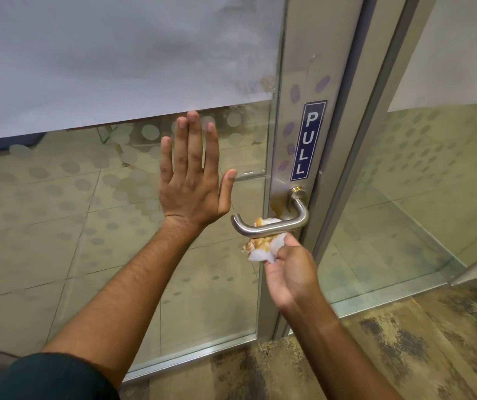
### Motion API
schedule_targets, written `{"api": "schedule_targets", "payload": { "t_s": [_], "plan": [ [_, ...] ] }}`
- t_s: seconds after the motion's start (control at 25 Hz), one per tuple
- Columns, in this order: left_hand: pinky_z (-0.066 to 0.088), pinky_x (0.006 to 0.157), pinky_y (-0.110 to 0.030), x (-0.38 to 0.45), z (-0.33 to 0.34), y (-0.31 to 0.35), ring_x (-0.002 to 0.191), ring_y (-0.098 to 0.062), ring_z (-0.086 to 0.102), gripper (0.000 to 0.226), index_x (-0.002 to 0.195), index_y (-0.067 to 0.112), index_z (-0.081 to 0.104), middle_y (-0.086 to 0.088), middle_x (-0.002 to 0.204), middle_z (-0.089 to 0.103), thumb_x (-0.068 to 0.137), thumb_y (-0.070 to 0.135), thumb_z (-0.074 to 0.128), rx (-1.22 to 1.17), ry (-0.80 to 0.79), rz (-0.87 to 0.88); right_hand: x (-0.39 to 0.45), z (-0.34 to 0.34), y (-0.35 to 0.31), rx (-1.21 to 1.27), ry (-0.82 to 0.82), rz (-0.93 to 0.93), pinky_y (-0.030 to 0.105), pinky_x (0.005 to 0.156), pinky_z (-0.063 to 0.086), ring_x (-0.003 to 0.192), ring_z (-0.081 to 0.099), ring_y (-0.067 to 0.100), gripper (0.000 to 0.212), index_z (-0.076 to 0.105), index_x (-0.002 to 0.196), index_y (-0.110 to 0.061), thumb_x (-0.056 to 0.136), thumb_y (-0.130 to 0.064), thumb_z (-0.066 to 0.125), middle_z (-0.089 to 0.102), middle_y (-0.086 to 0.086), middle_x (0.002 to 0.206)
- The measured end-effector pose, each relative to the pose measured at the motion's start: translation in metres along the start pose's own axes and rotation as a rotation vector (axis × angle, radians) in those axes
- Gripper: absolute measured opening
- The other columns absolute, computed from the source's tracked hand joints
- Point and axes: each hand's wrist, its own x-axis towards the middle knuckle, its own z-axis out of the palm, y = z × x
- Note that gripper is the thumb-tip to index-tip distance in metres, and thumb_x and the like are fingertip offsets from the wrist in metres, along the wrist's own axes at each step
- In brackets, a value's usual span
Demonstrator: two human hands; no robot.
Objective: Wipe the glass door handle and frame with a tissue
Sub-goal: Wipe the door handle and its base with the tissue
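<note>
The left hand (192, 180) is laid flat, fingers straight, on the glass door (110, 226), left of the frame (300, 90). A stained tissue (263, 246) is pinched by the right hand (292, 269) behind the handle (272, 226), beside the frame's edge.

Part of the tissue (263, 246) behind the handle (272, 226), right-hand (289, 272) fingertips buried in its folds.

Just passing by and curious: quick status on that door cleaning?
Left hand flat on glass. Right hand pinching stained tissue at handle. Brown smear remains on frame. Nothing in the way.
</note>
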Motion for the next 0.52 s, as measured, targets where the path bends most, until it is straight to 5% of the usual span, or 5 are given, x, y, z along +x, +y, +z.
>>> {"api": "schedule_targets", "payload": {
  "t_s": [0.12, 0.28, 0.52],
  "plan": [
    [-0.004, 0.124, -0.044, -0.001, 0.000, 0.000, 0.147, -0.036, 0.007, 0.077, 0.154, 0.000, 0.021, -0.023, 0.156, 0.014, 0.097, 0.048, 0.043, -0.001, 0.000, -0.002, -0.004, 0.010, 0.014, -0.004, -0.037, 0.040, 0.026, 0.061, 0.058, 0.093, 0.066, 0.029, 0.057, 0.061, 0.119, 0.005, 0.083, 0.022, 0.019, 0.067, 0.022, 0.110],
    [-0.006, 0.124, -0.043, -0.001, 0.001, 0.000, 0.147, -0.036, 0.006, 0.077, 0.154, 0.001, 0.021, -0.023, 0.156, 0.013, 0.097, 0.048, 0.043, -0.005, -0.003, -0.011, 0.000, 0.013, 0.017, 0.016, -0.071, 0.056, 0.029, 0.069, 0.059, 0.106, 0.063, 0.034, 0.056, 0.059, 0.119, 0.005, 0.082, 0.022, 0.020, 0.064, 0.026, 0.114],
    [-0.006, 0.124, -0.043, -0.001, 0.001, 0.000, 0.147, -0.036, 0.005, 0.078, 0.154, 0.000, 0.021, -0.023, 0.156, 0.014, 0.097, 0.048, 0.043, -0.007, 0.004, -0.014, 0.007, 0.031, 0.021, 0.131, -0.099, 0.146, 0.036, 0.077, 0.060, 0.087, 0.072, 0.030, 0.048, 0.059, 0.104, 0.011, 0.082, 0.023, 0.019, 0.070, 0.024, 0.098]
  ]
}}
